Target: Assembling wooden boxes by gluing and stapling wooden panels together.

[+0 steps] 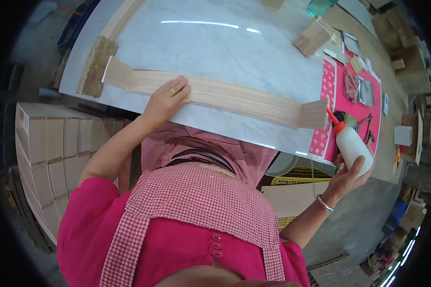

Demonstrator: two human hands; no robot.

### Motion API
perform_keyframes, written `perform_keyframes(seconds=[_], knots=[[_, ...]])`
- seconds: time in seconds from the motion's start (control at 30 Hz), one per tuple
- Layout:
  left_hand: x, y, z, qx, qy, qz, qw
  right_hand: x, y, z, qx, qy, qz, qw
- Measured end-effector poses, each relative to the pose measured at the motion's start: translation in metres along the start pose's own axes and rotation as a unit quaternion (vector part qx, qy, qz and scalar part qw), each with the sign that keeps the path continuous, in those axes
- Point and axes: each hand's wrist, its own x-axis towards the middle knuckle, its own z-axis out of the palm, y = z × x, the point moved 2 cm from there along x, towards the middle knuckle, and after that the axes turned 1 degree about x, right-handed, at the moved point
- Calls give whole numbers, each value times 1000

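Left hand [169, 99] flat on the pale, U-shaped wooden piece [239, 95], right hand [348, 181] gripping a white, red-nozzled plastic bottle [353, 149], from afar I'd advise light, even squeezes.

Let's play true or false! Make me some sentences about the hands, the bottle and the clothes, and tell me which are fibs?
1. The right hand holds a white bottle. True.
2. The bottle's nozzle is blue. False: the nozzle is red.
3. The left hand touches the long wooden board. True.
4. A silver bracelet is on the left wrist. False: the bracelet is on the right wrist.
5. The apron is checked. True.
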Motion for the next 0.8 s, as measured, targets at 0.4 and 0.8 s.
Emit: perform_keyframes(seconds=[0.4,0.8], knots=[[55,54,19,-17,-78,-41,996,21,-6,-30,12,-75,6,997],[53,48,23,-15,-86,-44,995,44,14,-22,-37,-97,-51,993]])
